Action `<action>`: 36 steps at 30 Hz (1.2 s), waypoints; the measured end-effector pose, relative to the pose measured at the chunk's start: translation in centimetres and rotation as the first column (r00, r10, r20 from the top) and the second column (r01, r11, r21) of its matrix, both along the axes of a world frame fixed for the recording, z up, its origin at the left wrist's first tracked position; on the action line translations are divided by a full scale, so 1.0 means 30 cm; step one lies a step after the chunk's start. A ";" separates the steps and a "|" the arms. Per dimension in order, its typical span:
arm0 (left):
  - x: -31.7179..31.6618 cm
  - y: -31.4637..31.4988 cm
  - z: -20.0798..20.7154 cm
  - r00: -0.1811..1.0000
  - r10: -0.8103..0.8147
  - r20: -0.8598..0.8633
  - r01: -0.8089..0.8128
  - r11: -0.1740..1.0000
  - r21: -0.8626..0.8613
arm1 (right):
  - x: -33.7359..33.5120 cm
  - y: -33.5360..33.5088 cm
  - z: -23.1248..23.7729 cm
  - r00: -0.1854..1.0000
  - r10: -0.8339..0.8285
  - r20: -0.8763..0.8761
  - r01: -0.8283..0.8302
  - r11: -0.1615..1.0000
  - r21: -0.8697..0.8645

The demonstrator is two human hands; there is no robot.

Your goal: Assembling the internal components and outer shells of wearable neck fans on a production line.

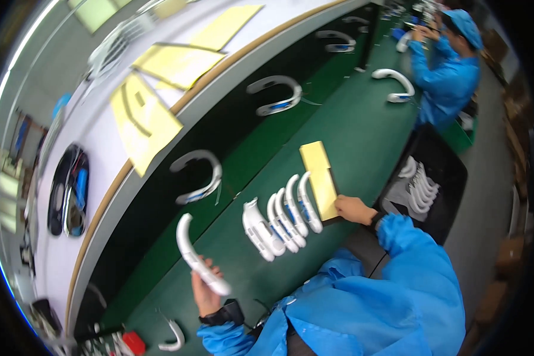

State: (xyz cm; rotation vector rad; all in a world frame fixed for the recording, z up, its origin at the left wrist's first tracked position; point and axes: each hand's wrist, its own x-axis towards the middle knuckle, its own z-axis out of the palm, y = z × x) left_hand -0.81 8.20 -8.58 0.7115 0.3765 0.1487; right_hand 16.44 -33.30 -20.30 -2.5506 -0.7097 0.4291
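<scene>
Raised over the green work surface, my left hand (pixel 205 292) has its fingers wrapped round a white curved plastic shell (pixel 191 256). My right hand (pixel 355 210) is closed at the near right edge of a yellow strip (pixel 321 181) with a dark border, seemingly pinching it; the fingertips are partly hidden. Between the two hands, several white curved shells (pixel 286 216) lie side by side in a row, some showing blue inside. The nearest one to the strip is almost touching it.
More curved white pieces (pixel 202 175) sit along the dark back of the green bench (pixel 362 130). Yellow sheets (pixel 139 121) lie on the shelf above. A black bin (pixel 451 178) at right holds several white shells. A co-worker in blue (pixel 448 77) works at far right.
</scene>
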 end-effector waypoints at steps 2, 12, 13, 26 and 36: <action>-0.022 -0.071 -0.001 0.995 0.089 -0.053 -0.082 0.989 0.121 | -0.003 0.092 0.167 0.991 -0.083 -0.109 0.104 0.974 0.202; -0.060 -0.278 0.214 0.979 0.153 -0.135 -0.050 0.821 0.569 | -0.251 0.676 0.638 0.725 0.467 -0.506 0.280 0.471 0.836; -0.081 -0.282 0.211 0.976 0.174 -0.134 -0.054 0.782 0.621 | -0.279 0.709 0.634 0.766 0.469 -0.440 0.225 0.446 0.866; -0.189 -0.260 0.212 0.974 0.225 -0.003 -0.183 0.800 0.571 | -0.444 0.868 0.682 0.859 0.473 -0.199 -0.149 0.601 0.785; -0.211 -0.232 0.220 0.979 0.201 -0.014 -0.151 0.776 0.613 | -0.476 0.904 0.673 0.875 0.450 -0.178 -0.139 0.587 0.798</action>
